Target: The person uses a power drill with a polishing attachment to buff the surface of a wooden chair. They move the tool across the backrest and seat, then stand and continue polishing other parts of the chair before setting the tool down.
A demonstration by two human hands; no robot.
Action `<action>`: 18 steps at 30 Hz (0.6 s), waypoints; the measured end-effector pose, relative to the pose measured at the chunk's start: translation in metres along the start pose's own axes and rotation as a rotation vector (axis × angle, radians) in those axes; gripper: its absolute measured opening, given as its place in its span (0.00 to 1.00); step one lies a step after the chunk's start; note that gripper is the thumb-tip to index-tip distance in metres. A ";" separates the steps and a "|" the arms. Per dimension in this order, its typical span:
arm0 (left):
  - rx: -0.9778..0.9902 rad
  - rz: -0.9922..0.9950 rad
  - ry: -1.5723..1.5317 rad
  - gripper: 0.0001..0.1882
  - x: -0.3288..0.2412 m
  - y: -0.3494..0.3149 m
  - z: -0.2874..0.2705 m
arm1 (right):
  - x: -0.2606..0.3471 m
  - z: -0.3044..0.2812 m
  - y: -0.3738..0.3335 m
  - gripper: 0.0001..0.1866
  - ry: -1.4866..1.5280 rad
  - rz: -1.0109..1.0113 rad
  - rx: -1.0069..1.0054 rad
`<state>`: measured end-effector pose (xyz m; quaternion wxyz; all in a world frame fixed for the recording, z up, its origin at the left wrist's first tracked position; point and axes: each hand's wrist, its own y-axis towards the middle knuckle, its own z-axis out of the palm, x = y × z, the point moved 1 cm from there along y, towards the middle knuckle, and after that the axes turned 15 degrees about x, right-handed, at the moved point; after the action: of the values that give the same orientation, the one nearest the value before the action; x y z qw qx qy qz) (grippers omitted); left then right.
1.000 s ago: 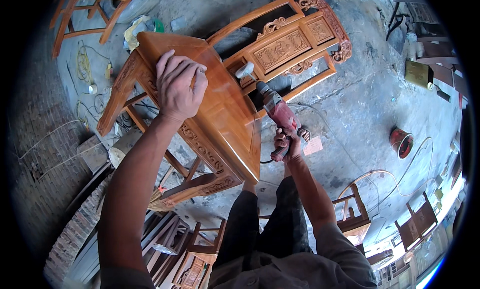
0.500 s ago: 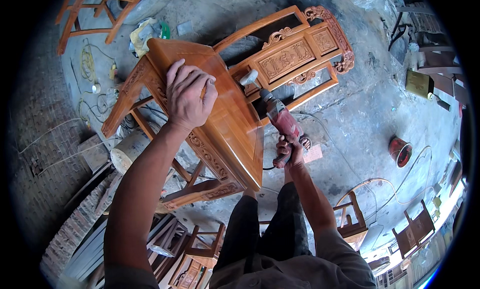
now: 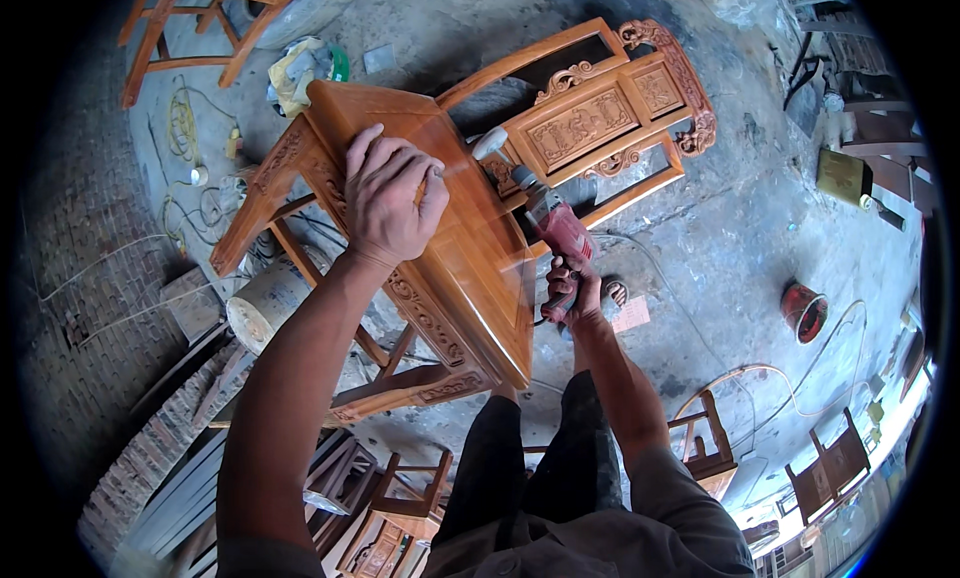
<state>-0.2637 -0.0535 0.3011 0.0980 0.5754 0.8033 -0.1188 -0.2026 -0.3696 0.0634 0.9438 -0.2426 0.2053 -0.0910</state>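
Note:
A carved wooden chair [image 3: 470, 248] lies tipped over, its glossy seat facing me and its carved backrest [image 3: 580, 133] stretching away to the far right. My left hand [image 3: 398, 196] rests on the seat near the carved front apron, fingers curled; whether anything is inside them is hidden. My right hand [image 3: 572, 286] is wrapped round the grip of a red power drill [image 3: 566, 233]. From the drill's chuck a shaft runs to a rounded whitish head [image 3: 489, 144], at the spot where seat and backrest meet. Whether that head touches the wood I cannot tell.
Another wooden chair [image 3: 190, 28] stands at the far left, near a yellow cord [image 3: 182, 128]. A bucket [image 3: 265, 308] is beneath the tipped chair. On the right are a red bucket [image 3: 803, 313], a square can [image 3: 843, 175] and a hose [image 3: 765, 370]. More chairs stand near me.
The drill and its whitish head have shifted slightly to the left relative to the chair's backrest. My left hand stays on the seat. The whole view has moved a little.

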 end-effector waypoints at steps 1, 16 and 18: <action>-0.001 0.002 -0.010 0.09 -0.001 0.000 0.001 | 0.000 0.001 -0.001 0.14 -0.014 0.005 0.005; 0.007 0.014 0.006 0.09 -0.001 0.000 -0.002 | 0.006 -0.010 -0.053 0.14 -0.160 -0.057 -0.111; 0.019 -0.001 0.013 0.10 0.000 -0.001 0.000 | 0.010 -0.010 -0.064 0.13 -0.175 -0.038 -0.106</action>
<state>-0.2646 -0.0539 0.3010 0.0873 0.5768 0.8029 -0.1226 -0.2030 -0.4319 0.0834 0.9420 -0.3031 0.1219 -0.0764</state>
